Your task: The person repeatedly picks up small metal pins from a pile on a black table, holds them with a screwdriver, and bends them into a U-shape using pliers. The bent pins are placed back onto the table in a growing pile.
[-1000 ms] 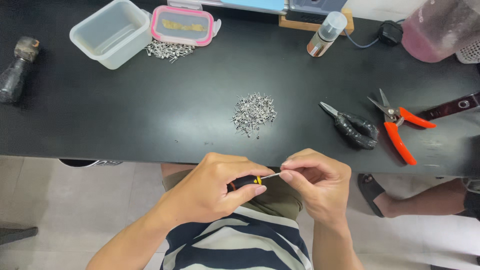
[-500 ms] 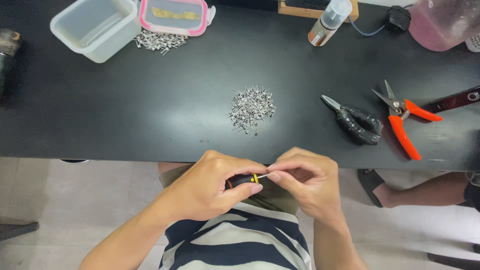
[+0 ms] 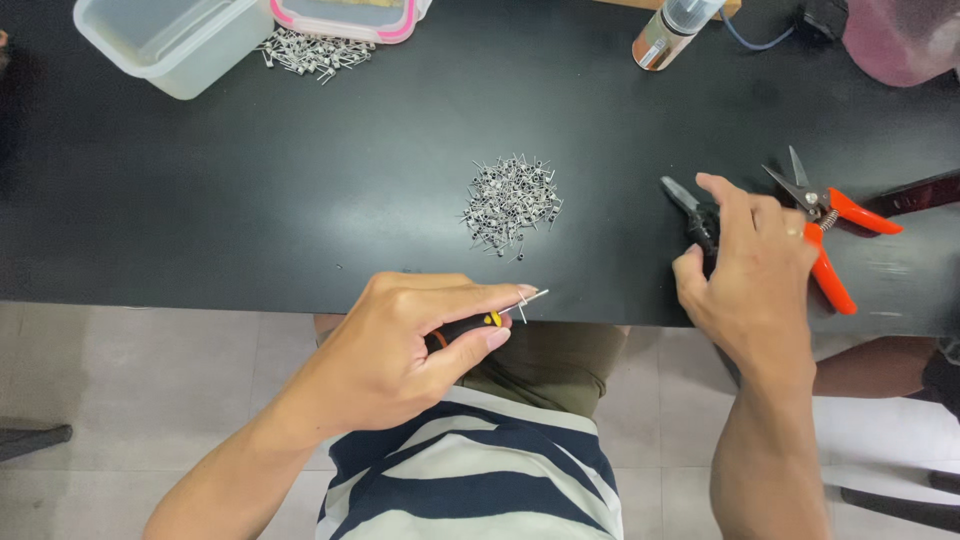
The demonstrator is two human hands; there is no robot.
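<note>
Black table [image 3: 250,200]: heap of small wire coils [image 3: 512,203] at centre. Left hand [image 3: 410,350] grips small screwdriver [image 3: 492,318]; right hand [image 3: 752,270], fingers loosely curled, touches black-handled cutters [image 3: 693,210].

head view, steeply downward, close

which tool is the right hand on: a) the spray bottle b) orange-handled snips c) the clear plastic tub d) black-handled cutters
d: the right hand is curled over the black-handled cutters on the black table, while the orange-handled snips lie untouched just beside it.
</note>
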